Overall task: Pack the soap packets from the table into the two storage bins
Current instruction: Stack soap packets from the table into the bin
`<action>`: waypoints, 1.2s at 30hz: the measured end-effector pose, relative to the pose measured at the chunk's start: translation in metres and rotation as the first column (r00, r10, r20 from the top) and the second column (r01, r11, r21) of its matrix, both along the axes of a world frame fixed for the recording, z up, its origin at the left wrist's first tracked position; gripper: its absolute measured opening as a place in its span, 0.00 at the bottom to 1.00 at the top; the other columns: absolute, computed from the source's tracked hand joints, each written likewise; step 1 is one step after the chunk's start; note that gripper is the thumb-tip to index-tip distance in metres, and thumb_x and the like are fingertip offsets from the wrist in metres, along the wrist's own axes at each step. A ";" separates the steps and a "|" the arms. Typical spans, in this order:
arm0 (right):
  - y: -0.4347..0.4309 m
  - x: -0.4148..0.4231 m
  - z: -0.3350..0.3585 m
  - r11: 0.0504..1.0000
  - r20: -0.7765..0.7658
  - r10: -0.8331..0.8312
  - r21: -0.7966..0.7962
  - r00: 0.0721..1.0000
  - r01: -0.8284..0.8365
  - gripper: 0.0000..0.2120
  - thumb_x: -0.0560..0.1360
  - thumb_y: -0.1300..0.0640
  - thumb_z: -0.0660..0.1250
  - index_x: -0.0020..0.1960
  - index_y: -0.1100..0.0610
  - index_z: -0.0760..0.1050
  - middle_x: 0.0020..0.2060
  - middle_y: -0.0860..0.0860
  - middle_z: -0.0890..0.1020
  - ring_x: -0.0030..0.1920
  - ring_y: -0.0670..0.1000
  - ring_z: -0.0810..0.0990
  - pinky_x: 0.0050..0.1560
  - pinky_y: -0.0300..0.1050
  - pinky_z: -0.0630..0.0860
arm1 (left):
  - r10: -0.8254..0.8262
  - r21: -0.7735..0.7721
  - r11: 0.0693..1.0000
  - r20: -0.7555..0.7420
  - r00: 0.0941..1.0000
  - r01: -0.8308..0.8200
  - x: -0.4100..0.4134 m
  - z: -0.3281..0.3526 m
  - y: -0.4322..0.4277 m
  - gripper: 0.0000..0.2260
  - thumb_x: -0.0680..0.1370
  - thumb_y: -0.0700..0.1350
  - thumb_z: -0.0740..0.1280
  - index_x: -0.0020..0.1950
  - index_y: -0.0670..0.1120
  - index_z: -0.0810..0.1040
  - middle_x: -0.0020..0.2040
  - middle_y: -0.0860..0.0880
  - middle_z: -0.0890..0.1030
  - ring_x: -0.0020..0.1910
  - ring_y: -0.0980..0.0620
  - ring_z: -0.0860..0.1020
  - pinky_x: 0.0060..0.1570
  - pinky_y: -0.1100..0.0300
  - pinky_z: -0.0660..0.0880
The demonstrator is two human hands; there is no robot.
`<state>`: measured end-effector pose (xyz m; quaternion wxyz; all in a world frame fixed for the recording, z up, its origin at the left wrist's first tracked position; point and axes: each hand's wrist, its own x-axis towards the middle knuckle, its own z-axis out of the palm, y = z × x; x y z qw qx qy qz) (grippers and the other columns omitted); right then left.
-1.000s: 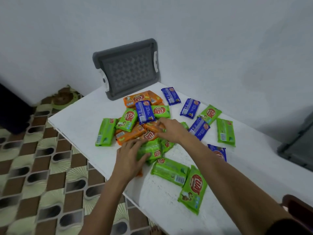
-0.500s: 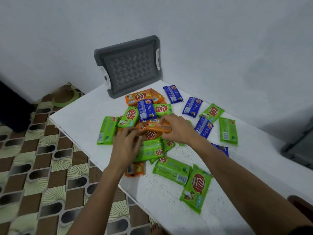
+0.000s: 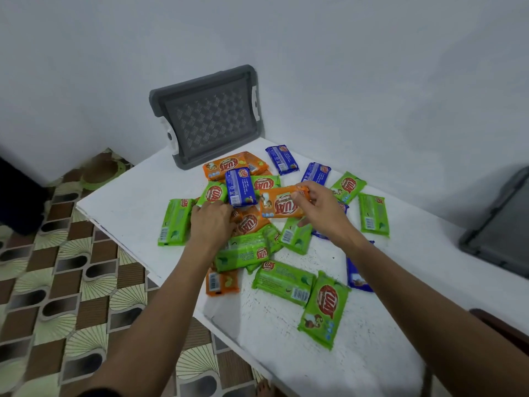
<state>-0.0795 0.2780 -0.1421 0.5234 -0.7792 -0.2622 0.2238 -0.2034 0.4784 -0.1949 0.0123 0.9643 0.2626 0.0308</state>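
Several green, orange and blue soap packets lie in a loose pile [image 3: 252, 245] on the white table [image 3: 372, 325]. My right hand [image 3: 317, 207] is shut on an orange packet [image 3: 279, 204], lifted just above the pile. My left hand [image 3: 210, 222] rests on the pile's left part, fingers curled over an orange packet [image 3: 249, 223] beside a green one [image 3: 213, 193]. What looks like a grey bin lid [image 3: 206, 118] leans upright against the wall behind the pile. Part of another grey bin piece [image 3: 503, 227] shows at the right edge.
The table's left edge [image 3: 137, 253] drops to a patterned floor [image 3: 57, 282]. A green packet [image 3: 175, 222] lies near that edge. A dark object [image 3: 17, 196] stands on the floor at far left. White walls close off the back.
My right hand has lifted the orange packet up out of the pile and turned its face up. My left hand has slid forward onto the pile's left part.
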 end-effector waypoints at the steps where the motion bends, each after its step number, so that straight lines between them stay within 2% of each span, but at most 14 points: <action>1: -0.005 0.000 0.002 1.000 -0.031 -0.028 0.014 0.999 0.028 0.09 0.80 0.55 0.64 0.59 0.56 0.74 0.52 0.56 0.82 0.48 0.52 0.84 0.39 0.50 0.83 | -0.008 0.016 1.000 0.013 1.000 0.008 0.000 0.000 -0.002 0.11 0.77 0.52 0.66 0.55 0.48 0.80 0.51 0.48 0.81 0.52 0.45 0.78 0.57 0.47 0.69; 4: -0.019 -0.002 0.008 0.995 -0.103 -0.083 0.049 0.991 0.088 0.12 0.80 0.55 0.65 0.63 0.56 0.73 0.53 0.56 0.82 0.47 0.52 0.85 0.41 0.51 0.84 | -0.022 0.023 1.000 0.092 0.996 0.020 0.001 0.004 -0.008 0.07 0.77 0.48 0.64 0.49 0.46 0.80 0.46 0.48 0.82 0.45 0.45 0.79 0.49 0.50 0.71; 6: -0.029 -0.005 0.013 0.991 -0.127 -0.101 0.074 0.987 0.111 0.14 0.80 0.56 0.65 0.65 0.55 0.72 0.53 0.56 0.82 0.47 0.52 0.85 0.40 0.49 0.84 | -0.034 0.024 0.999 0.166 0.985 0.031 0.002 0.011 -0.013 0.07 0.77 0.47 0.64 0.48 0.46 0.79 0.44 0.46 0.83 0.42 0.44 0.79 0.43 0.53 0.70; 8: -0.039 -0.010 0.018 0.988 -0.144 -0.102 0.101 0.984 0.117 0.15 0.80 0.58 0.65 0.66 0.52 0.72 0.53 0.56 0.82 0.46 0.52 0.86 0.39 0.48 0.84 | -0.046 0.031 0.999 0.249 0.968 0.039 0.002 0.018 -0.017 0.08 0.77 0.46 0.65 0.53 0.46 0.80 0.42 0.45 0.83 0.39 0.43 0.79 0.36 0.56 0.68; 11: -0.051 -0.016 0.024 0.986 -0.186 -0.095 0.119 0.978 0.119 0.17 0.79 0.60 0.66 0.66 0.48 0.72 0.55 0.56 0.80 0.45 0.54 0.86 0.40 0.51 0.84 | -0.036 -0.023 0.999 0.404 0.914 0.049 -0.001 0.025 -0.023 0.13 0.75 0.44 0.67 0.60 0.48 0.79 0.44 0.44 0.83 0.38 0.42 0.79 0.31 0.57 0.70; 14: -0.064 -0.021 0.026 0.988 -0.241 -0.070 0.115 0.968 0.100 0.23 0.77 0.65 0.67 0.67 0.47 0.70 0.55 0.55 0.80 0.44 0.55 0.86 0.41 0.53 0.84 | -0.025 -0.092 0.992 0.537 0.843 0.087 -0.004 0.032 -0.032 0.17 0.75 0.43 0.65 0.64 0.52 0.76 0.50 0.46 0.82 0.42 0.45 0.79 0.33 0.56 0.72; 17: -0.078 -0.026 0.028 0.994 -0.246 -0.053 0.082 0.968 0.076 0.27 0.75 0.66 0.68 0.70 0.51 0.67 0.55 0.54 0.81 0.46 0.55 0.86 0.45 0.53 0.83 | 0.041 -0.230 0.960 0.675 0.736 0.157 -0.006 0.043 -0.048 0.18 0.76 0.42 0.64 0.65 0.55 0.76 0.52 0.49 0.82 0.44 0.49 0.79 0.42 0.55 0.75; 20: -0.093 -0.031 0.035 0.991 -0.290 -0.064 0.095 0.955 0.095 0.21 0.75 0.67 0.67 0.67 0.58 0.71 0.51 0.56 0.83 0.46 0.56 0.85 0.47 0.53 0.83 | 0.170 -0.471 0.832 0.718 0.674 0.292 -0.007 0.054 -0.070 0.17 0.79 0.42 0.62 0.66 0.57 0.75 0.52 0.50 0.81 0.38 0.59 0.78 0.37 0.61 0.75; 22: -0.106 -0.034 0.039 0.981 -0.317 -0.080 0.141 0.945 0.130 0.18 0.76 0.67 0.66 0.65 0.57 0.73 0.51 0.56 0.84 0.47 0.57 0.85 0.48 0.55 0.82 | 0.213 -0.586 0.713 0.705 0.677 0.385 -0.008 0.061 -0.086 0.19 0.79 0.39 0.61 0.66 0.57 0.75 0.47 0.48 0.79 0.31 0.61 0.75 0.34 0.66 0.75; 23: -0.114 -0.036 0.042 0.973 -0.320 -0.095 0.169 0.943 0.155 0.17 0.76 0.66 0.66 0.64 0.56 0.73 0.51 0.55 0.84 0.48 0.57 0.85 0.49 0.55 0.82 | 0.227 -0.628 0.653 0.696 0.681 0.424 -0.009 0.064 -0.095 0.20 0.79 0.38 0.60 0.67 0.58 0.75 0.45 0.48 0.79 0.31 0.61 0.75 0.36 0.63 0.78; 25: -0.130 -0.039 0.046 0.957 -0.304 -0.124 0.214 0.945 0.195 0.15 0.77 0.64 0.67 0.62 0.54 0.74 0.51 0.52 0.85 0.49 0.55 0.85 0.48 0.53 0.82 | 0.255 -0.694 0.530 0.678 0.689 0.487 -0.010 0.073 -0.114 0.21 0.80 0.37 0.59 0.67 0.59 0.75 0.50 0.49 0.80 0.38 0.57 0.79 0.44 0.57 0.81; 28: -0.157 -0.045 0.054 0.946 -0.257 -0.172 0.227 0.951 0.233 0.13 0.76 0.61 0.69 0.60 0.54 0.75 0.50 0.52 0.86 0.48 0.54 0.86 0.46 0.51 0.82 | 0.278 -0.740 0.390 0.662 0.696 0.549 -0.010 0.083 -0.144 0.19 0.82 0.38 0.59 0.68 0.56 0.74 0.60 0.45 0.78 0.50 0.54 0.82 0.47 0.59 0.80; 33: -0.209 -0.057 0.066 0.925 -0.129 -0.268 0.242 0.955 0.293 0.12 0.75 0.61 0.71 0.56 0.52 0.76 0.47 0.50 0.86 0.47 0.52 0.85 0.42 0.49 0.81 | 0.327 -0.762 0.277 0.647 0.689 0.585 -0.006 0.097 -0.191 0.17 0.82 0.37 0.60 0.68 0.49 0.75 0.59 0.49 0.79 0.52 0.55 0.82 0.44 0.59 0.80; 36: -0.245 -0.066 0.069 0.906 -0.110 -0.321 0.253 0.941 0.339 0.11 0.74 0.61 0.72 0.53 0.54 0.73 0.46 0.53 0.84 0.48 0.57 0.84 0.39 0.50 0.81 | 0.319 -0.763 0.221 0.646 0.694 0.608 -0.007 0.105 -0.221 0.17 0.82 0.37 0.60 0.67 0.52 0.74 0.57 0.46 0.80 0.51 0.56 0.82 0.41 0.61 0.80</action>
